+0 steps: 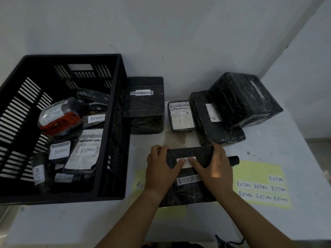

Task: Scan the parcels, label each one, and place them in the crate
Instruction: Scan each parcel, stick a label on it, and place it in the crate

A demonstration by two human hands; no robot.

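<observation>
Gripping parcel (188, 192) with left hand (161, 169), right hand (213, 167) toward table (268, 144) near edge: fingers (157, 148) curled over far end, thumbs pressing label (186, 161). Crate (71, 57) just to left, nearer left hand.

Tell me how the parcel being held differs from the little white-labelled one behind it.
The held parcel is larger than the little parcel. The left hand and right hand grip the held parcel; the little parcel lies untouched. The held parcel shows a narrow barcode strip; a printed label nearly covers the little parcel. Both are wrapped in black.
</observation>
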